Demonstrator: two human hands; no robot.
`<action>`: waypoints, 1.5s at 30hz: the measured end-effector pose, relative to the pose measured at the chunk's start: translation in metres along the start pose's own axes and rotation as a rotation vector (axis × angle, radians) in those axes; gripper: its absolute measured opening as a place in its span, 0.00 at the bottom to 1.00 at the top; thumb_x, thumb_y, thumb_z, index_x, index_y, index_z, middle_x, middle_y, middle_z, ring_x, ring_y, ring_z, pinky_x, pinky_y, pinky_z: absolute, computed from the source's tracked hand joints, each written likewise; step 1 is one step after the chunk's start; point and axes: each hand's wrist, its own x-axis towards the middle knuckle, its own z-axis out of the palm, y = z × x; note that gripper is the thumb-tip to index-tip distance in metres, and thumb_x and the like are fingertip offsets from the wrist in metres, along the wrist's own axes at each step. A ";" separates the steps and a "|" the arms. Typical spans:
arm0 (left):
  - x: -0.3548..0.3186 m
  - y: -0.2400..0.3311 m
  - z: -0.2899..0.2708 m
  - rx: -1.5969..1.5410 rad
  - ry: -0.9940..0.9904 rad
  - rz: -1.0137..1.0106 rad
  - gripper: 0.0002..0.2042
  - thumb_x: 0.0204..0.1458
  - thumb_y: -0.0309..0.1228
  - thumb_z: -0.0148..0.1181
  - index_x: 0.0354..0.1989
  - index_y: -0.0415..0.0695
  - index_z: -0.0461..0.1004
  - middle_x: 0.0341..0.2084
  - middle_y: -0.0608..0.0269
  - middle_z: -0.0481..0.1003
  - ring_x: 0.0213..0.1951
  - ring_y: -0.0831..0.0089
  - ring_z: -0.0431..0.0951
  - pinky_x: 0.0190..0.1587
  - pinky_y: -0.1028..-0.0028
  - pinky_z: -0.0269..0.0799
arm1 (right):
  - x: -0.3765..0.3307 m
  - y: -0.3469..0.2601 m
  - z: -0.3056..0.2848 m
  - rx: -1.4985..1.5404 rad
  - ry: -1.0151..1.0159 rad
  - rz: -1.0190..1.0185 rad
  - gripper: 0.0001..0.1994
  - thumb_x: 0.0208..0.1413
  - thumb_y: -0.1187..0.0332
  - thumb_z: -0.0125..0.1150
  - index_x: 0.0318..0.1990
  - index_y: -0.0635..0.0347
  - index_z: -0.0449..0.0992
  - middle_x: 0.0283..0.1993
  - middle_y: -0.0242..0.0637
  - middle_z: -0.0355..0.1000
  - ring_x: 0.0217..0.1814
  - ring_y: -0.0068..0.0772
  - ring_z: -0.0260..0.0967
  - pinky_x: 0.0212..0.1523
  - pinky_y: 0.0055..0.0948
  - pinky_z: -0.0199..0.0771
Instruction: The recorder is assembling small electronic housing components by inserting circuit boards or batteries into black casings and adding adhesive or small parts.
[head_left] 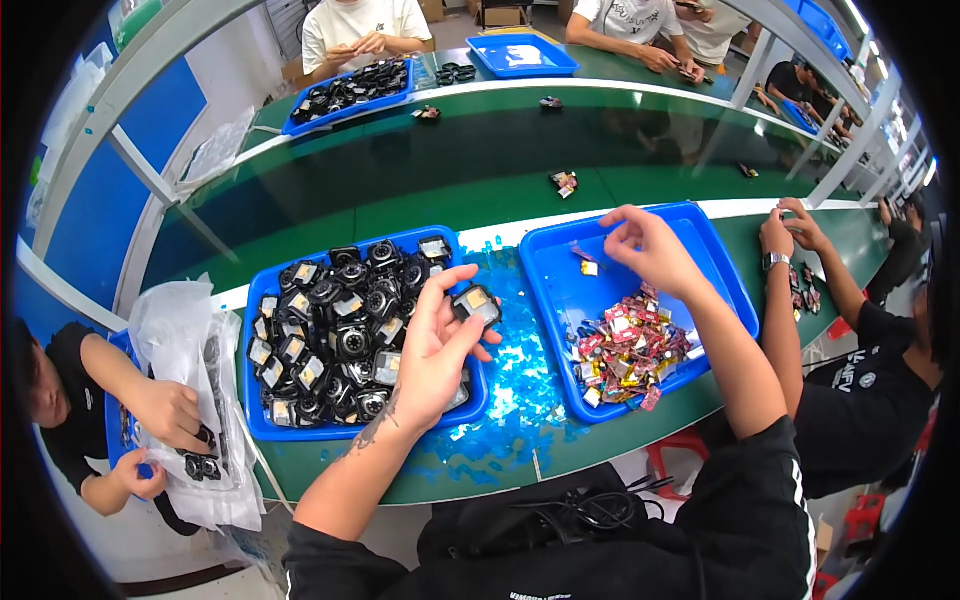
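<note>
Left hand [437, 340]: closed on one black case [478, 304], pale inner side up. Right hand [650, 250]: fingers curled, tips slightly parted. Small part [588, 264]: white and dark red, near the right fingertips; contact with the hand cannot be told. Blue tray [330, 434]: beside and under the left hand, full of black cases [350, 340]. Second blue tray [565, 310]: under the right hand, holding a heap of small parts [630, 345]. Blue flakes [525, 375]: on the table [300, 462], between the hands.

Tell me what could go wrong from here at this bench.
The left hand holds a small black device in its fingers, so it might slip. Heaped devices in the left blue tray could scratch each other. Blue scraps strewn beside that tray might cling to them.
</note>
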 end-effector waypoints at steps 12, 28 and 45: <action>-0.011 -0.006 -0.001 0.162 -0.007 0.163 0.13 0.57 0.20 0.51 0.51 0.38 0.70 0.46 0.61 0.68 0.38 0.79 0.72 0.35 0.81 0.69 | -0.001 0.005 0.004 -0.546 -0.075 -0.266 0.04 0.51 0.74 0.62 0.32 0.64 0.75 0.32 0.42 0.73 0.33 0.41 0.73 0.36 0.34 0.73; -0.018 0.005 0.002 0.467 -0.138 0.241 0.08 0.46 0.34 0.69 0.31 0.42 0.81 0.34 0.60 0.71 0.33 0.71 0.73 0.32 0.72 0.69 | -0.070 -0.122 0.046 0.470 -0.367 0.082 0.06 0.57 0.74 0.60 0.37 0.70 0.76 0.32 0.34 0.75 0.32 0.16 0.71 0.34 0.17 0.74; -0.025 0.006 0.007 0.471 -0.166 0.249 0.05 0.47 0.26 0.68 0.31 0.39 0.80 0.32 0.63 0.71 0.30 0.79 0.70 0.32 0.78 0.67 | -0.072 -0.119 0.045 0.463 -0.395 0.079 0.07 0.54 0.75 0.63 0.38 0.70 0.76 0.32 0.30 0.73 0.35 0.14 0.69 0.35 0.15 0.74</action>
